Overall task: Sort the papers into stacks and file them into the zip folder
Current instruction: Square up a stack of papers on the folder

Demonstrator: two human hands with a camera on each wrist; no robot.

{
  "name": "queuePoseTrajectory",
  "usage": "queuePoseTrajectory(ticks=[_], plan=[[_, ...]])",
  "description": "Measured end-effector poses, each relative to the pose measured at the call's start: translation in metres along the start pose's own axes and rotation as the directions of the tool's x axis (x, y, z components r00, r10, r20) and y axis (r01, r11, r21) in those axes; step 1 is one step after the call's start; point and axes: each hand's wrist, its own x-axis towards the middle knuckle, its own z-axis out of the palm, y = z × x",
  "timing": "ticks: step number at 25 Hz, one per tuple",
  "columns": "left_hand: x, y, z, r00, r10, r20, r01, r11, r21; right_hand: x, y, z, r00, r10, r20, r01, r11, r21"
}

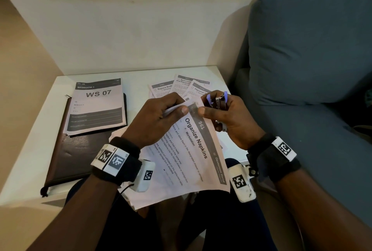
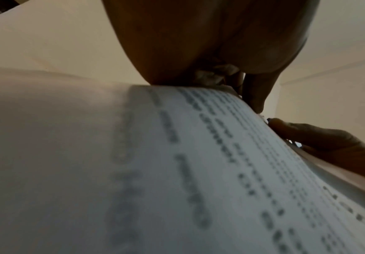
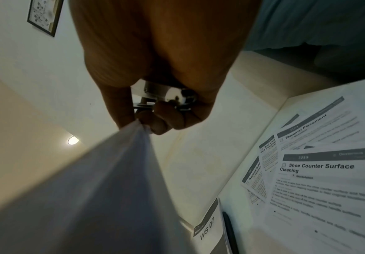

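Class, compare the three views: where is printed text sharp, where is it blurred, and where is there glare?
Head view: the "Organize Napkins" sheet reads sharply. Left wrist view: the same sheet's print is smeared, too close to focus. Right wrist view: the held paper is blurred, table sheets readable, a ceiling lamp glares.

Sitting in the corner: small white table [image 1: 46, 146], cream wall [image 1: 120, 29] closing off the far edge, tan wall closing off the left. Blocking the right side: blue-grey upholstered sofa [image 1: 302, 59], just beside the table edge. Taking up the left half: dark brown leather zip folder [image 1: 72, 156] lying flat, with a stapled "WS 07" paper stack [image 1: 98, 107] resting on its far end. Covering the far right: fanned white printed sheets [image 1: 177, 87]. Remaining bare: strip of tabletop between stack and fan, plus the left margin. Hanging over the near edge: held "Organize Napkins" sheet [image 1: 187, 150].
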Motion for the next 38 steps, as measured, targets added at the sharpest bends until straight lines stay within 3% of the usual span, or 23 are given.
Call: queuePoseTrajectory(ticks=[9,19,23,26,29,32,35,38], plan=[[0.004,-0.012,0.007,1.000,0.021,0.020,-0.025,0.979,0.202,-0.003,0.002,0.001,1.000,0.010,-0.012,-0.011,0.999,-0.035],[0.000,-0.017,0.020,0.994,0.107,-0.033,-0.101,0.985,0.142,-0.005,0.005,-0.004,0.999,0.042,0.024,-0.043,0.998,0.046],[0.000,-0.007,0.012,1.000,0.023,-0.022,-0.021,0.998,0.063,-0.003,0.005,-0.008,0.999,0.039,0.001,-0.039,0.999,-0.006],[0.002,-0.004,0.007,0.998,-0.024,0.066,0.023,1.000,0.016,0.003,0.004,-0.023,0.997,0.048,0.066,-0.051,0.998,0.042],[0.004,-0.003,0.008,0.985,0.009,0.170,-0.011,1.000,0.012,0.011,-0.003,-0.034,0.992,0.051,0.115,-0.028,0.982,-0.186],[0.007,0.000,0.010,0.970,0.001,0.242,-0.006,1.000,0.021,0.017,-0.014,-0.032,0.973,0.038,0.227,0.086,0.857,-0.508],[0.009,0.005,0.011,0.961,-0.046,0.273,0.039,0.999,0.029,0.019,-0.019,-0.031,0.933,0.075,0.352,0.178,0.754,-0.632],[0.011,0.006,0.011,0.956,-0.052,0.288,0.043,0.998,0.038,0.018,-0.017,-0.028,0.916,0.096,0.390,0.218,0.697,-0.684]])
